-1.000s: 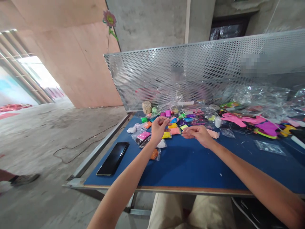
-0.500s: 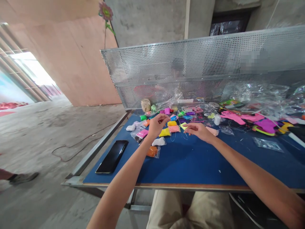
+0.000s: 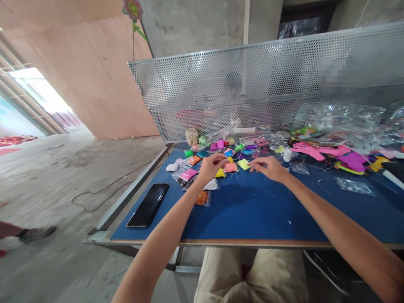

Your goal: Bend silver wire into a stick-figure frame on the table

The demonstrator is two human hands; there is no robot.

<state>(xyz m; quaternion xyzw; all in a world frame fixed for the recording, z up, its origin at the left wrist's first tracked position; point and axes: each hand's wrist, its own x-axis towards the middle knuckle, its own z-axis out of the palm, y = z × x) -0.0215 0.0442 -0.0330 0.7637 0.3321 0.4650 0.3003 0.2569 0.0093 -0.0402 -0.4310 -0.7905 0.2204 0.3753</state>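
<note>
My left hand and my right hand hover just above the blue table, close to each other. Each has its fingertips pinched on a thin thread that hangs in loops down to the table between them. Right under the hands lie small packets of coloured clay: a yellow packet, an orange-pink packet, a yellow-green packet, a pink packet and a white packet. An orange packet lies beside my left wrist.
A black phone lies flat at the table's left edge. Pink and purple foam cut-outs and crumpled clear plastic bags cover the far right. A perforated metal screen closes the far edge; a person sits behind it. A shoe shows at far left.
Both hands have sunk lower toward the packets and drawn closer together. The thread now hangs in loops onto the table. The camera has tilted slightly.
</note>
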